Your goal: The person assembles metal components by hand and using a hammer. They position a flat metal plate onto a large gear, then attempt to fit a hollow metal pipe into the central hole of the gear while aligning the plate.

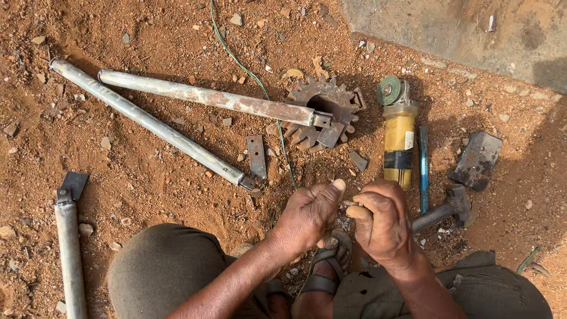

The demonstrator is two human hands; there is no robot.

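Two grey metal pipes [159, 127] lie left on the red dirt, a rusty sprocket [325, 112] and yellow angle grinder [399, 139] further right. My left hand [307, 215] and right hand [381, 224] pinch closed on a small metal piece [348, 205] above my sandal [328, 263]; I judge I'm working it, and next it needs a firm grip.

Hard, bright sunlight falls on the red dirt [165, 171] around me, and my own shadow darkens the ground on the right, over the hammer [440, 212] and the flat metal plate [477, 159]. The long pipes [177, 112] throw thin, sharp-edged shadows beside them, and their pale metal glares a little. The picture is crisp in the middle, my left hand [307, 215] and right hand [381, 221] are evenly lit, and straight lines bow slightly toward the edges.
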